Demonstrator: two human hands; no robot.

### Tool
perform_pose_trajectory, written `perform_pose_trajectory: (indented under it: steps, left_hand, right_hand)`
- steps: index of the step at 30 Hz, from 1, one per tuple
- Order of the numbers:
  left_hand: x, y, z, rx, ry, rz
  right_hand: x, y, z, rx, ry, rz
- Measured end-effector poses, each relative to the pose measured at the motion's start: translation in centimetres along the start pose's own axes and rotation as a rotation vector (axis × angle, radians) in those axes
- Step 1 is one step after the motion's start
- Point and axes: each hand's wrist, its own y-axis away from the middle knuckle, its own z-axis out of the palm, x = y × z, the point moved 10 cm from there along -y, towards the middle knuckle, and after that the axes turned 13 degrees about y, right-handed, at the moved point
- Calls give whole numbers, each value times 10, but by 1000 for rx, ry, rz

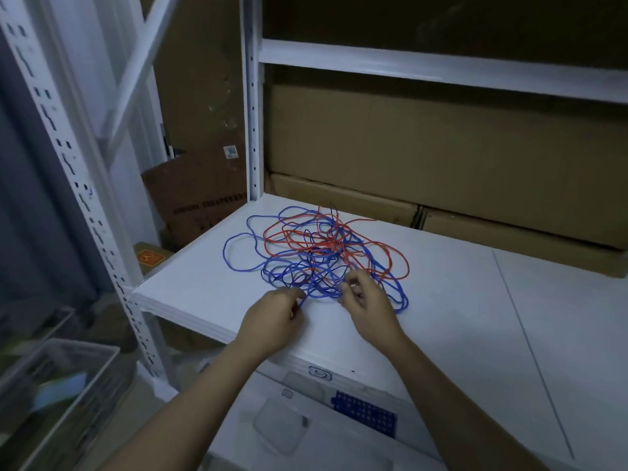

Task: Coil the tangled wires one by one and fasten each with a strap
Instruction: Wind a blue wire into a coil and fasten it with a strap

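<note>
Two bare forearms reach in from the bottom edge toward a white shelf (204, 283). The left hand (275, 317) has its fingers curled, pinching a blue strand at the tangle's near edge. The right hand (368, 302), also curled, pinches blue strands just beside it at three o'clock. The tangled wires (316, 253) spread from the fingertips toward twelve o'clock: thin blue and red loops, heavily interlaced, lying flat.
</note>
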Motion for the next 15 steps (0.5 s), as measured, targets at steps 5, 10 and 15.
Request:
perform_pose_trajectory:
  steps: [5, 10, 15]
  left_hand:
    - [22, -19, -16, 109, 34, 137]
    - [48, -50, -27, 132, -42, 166]
    - [57, -78, -47, 166, -187, 147]
  right_hand:
    - [-19, -19, -33, 109, -174, 35]
    - [-48, -40, -58, 167, -190, 7]
    - [-77, -65, -91, 201, -124, -41]
